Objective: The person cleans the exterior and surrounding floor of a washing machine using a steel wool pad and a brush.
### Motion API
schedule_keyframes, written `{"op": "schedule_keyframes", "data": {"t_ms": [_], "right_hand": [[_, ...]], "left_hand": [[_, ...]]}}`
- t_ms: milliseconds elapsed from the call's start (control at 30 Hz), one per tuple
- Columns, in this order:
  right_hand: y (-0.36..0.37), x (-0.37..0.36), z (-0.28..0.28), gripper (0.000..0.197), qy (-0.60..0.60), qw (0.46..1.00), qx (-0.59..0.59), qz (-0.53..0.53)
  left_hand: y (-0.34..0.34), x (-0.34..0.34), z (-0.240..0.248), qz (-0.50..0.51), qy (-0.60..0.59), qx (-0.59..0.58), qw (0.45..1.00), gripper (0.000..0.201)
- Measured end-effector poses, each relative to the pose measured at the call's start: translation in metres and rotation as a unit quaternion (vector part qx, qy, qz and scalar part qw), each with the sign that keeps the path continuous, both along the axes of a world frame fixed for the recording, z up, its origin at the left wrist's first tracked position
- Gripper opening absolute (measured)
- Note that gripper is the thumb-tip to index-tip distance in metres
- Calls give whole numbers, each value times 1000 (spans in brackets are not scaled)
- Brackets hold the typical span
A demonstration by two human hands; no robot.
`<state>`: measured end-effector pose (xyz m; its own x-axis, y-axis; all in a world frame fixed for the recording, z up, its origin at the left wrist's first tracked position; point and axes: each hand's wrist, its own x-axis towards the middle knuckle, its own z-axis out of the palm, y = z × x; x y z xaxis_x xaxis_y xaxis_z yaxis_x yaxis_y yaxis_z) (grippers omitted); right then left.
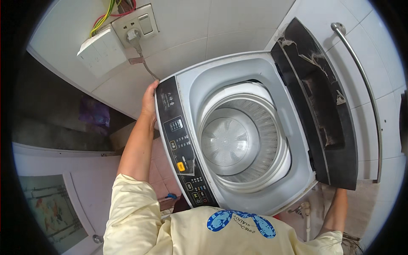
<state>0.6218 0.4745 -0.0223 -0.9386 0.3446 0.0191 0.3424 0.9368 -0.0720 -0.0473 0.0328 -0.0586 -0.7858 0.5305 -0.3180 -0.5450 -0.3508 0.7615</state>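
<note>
In front of me stands a top-loading washing machine (293,158), its pale grey top frame around a bare metal drum (226,141). Its dark lid (318,102) is raised on the right side. A black control panel (182,140) with a yellow button runs down the left side. My left hand (149,97) grips the machine's far left corner, next to the panel; part of the fingers is hidden by the edge. My right arm (335,212) reaches behind the near end of the raised lid, so the right hand's fingers are out of sight.
A plug (134,37) with a grey cord sits in a wall socket (149,25) at the far left, beside a white box (102,52) and loose wires. A metal rail (367,85) is on the right tiled wall. At left is a door (85,182); pipes (307,216) show at lower right.
</note>
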Motion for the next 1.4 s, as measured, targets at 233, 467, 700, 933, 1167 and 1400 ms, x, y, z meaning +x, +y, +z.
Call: {"op": "schedule_keyframes", "data": {"t_ms": [233,467,700,933,1167,1400], "right_hand": [[-3,-38,7,20,-8,999,-44,-9],[-9,-34,26,21,-25,990,-112,-87],[-28,-65,35,21,-5,978,-165,-129],[-40,-71,48,21,24,944,-252,-211],[-63,-82,63,21,27,906,-339,-251],[-59,-62,25,36,170,751,-618,-158]], "left_hand": [[-5,-12,-16,-4,97,-45,994,27],[-16,-15,-10,-79,104,-61,989,35],[-12,-9,-10,-56,171,-164,970,40],[-9,103,54,39,552,-465,691,48],[-73,273,55,-6,475,-554,683,57],[-54,427,65,65,50,-526,847,66]]}}
